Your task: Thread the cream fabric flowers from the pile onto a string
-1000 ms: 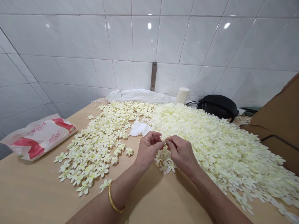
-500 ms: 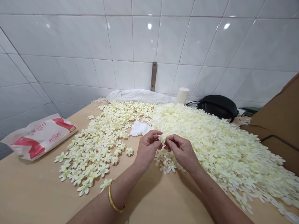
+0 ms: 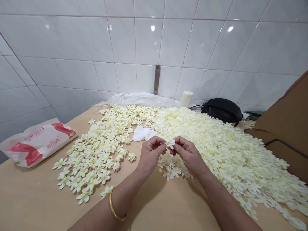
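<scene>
My left hand [image 3: 150, 154] and my right hand [image 3: 189, 155] meet above the wooden table [image 3: 36, 199], fingertips pinched together on one small cream fabric flower [image 3: 170, 143]. A gold bangle [image 3: 114, 207] circles my left wrist. Just below the hands lies a small cluster of loose flowers [image 3: 170, 168]. To the left, separate flowers are spread flat [image 3: 96, 157]. To the right, a thick heap of the same flowers [image 3: 228, 150] runs from the wall to the table's near right edge.
A red and white plastic packet [image 3: 36, 144] lies at the far left. A white tissue [image 3: 143, 133] sits behind my hands. By the tiled wall are a white cloth [image 3: 141, 98], a white cylinder [image 3: 186, 98] and a black pouch [image 3: 222, 110]. Brown cardboard [image 3: 286, 128] stands at right.
Both hands have lifted slightly, and the pinched flower now shows its petals between the fingertips. The view has tilted a little.
</scene>
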Tool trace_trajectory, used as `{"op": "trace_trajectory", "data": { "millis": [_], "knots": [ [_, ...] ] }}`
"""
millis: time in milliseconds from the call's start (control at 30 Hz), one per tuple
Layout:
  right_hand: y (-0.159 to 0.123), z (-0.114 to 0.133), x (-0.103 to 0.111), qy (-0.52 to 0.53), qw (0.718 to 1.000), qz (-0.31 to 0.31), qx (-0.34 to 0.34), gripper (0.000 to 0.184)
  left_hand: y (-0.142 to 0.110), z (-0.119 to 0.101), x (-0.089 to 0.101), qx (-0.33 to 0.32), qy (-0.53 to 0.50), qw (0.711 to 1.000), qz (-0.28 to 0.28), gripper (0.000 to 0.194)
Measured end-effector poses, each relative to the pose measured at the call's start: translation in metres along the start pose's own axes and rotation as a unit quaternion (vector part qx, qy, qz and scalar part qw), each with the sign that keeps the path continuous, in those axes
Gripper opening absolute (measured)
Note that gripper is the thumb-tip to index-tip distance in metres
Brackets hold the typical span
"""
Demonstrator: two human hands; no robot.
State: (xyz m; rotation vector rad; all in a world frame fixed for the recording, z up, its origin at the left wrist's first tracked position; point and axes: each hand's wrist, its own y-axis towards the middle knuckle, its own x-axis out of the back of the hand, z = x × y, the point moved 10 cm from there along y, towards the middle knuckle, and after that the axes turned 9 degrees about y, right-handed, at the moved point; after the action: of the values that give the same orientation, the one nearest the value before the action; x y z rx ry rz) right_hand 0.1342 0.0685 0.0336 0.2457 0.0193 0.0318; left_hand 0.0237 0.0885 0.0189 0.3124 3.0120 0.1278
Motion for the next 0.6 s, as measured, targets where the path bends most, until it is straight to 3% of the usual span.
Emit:
{"op": "trace_trajectory", "data": {
  "millis": [67,167,300,600],
  "knots": [
    [-0.001,0.010,0.002,-0.101,0.994,-0.019,0.046,0.011,0.000,-0.001,0.001,-0.006,0.009,1.000,-0.003,0.003],
    [-0.007,0.032,-0.001,-0.246,0.956,-0.047,0.150,0.013,0.001,-0.001,0.003,-0.007,0.008,1.000,-0.011,0.003],
    [-0.015,0.047,-0.014,-0.327,0.910,-0.035,0.252,0.016,0.001,0.000,0.002,-0.003,0.006,1.000,-0.002,0.005],
    [-0.017,0.047,-0.023,-0.339,0.897,0.009,0.283,0.018,0.000,-0.002,-0.002,-0.010,0.039,0.999,0.018,0.014]
  ]
}}
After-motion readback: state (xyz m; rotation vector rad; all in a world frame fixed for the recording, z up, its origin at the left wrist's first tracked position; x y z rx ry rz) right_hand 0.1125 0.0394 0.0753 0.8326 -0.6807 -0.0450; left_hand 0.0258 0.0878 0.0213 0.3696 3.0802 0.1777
